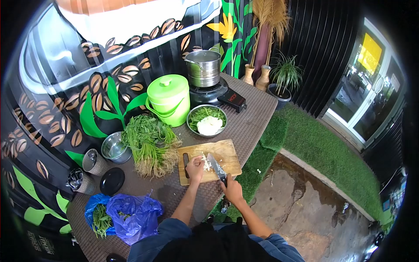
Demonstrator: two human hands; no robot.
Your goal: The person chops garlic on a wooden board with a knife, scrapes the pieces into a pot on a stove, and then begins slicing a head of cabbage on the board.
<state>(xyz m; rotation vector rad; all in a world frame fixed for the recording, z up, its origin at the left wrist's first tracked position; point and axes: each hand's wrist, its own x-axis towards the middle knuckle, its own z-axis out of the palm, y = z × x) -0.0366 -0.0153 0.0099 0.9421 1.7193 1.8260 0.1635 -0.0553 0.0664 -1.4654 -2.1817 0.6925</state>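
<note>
The right hand [233, 191] is closed round a knife [215, 165], whose blade meets chopped white pieces [206, 166] on the wooden board [226, 149]; the left hand [195, 169] is bunched beside them, whether holding any I cannot tell

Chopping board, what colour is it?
The chopping board is light brown, showing best in the head view.

Knife handle [223, 180]: partly obscured by right hand [234, 191]. Bucket [171, 104], ten o'clock: contents concealed by lid [166, 84]. Pot [204, 72], twelve o'clock: contents undetermined.
</note>
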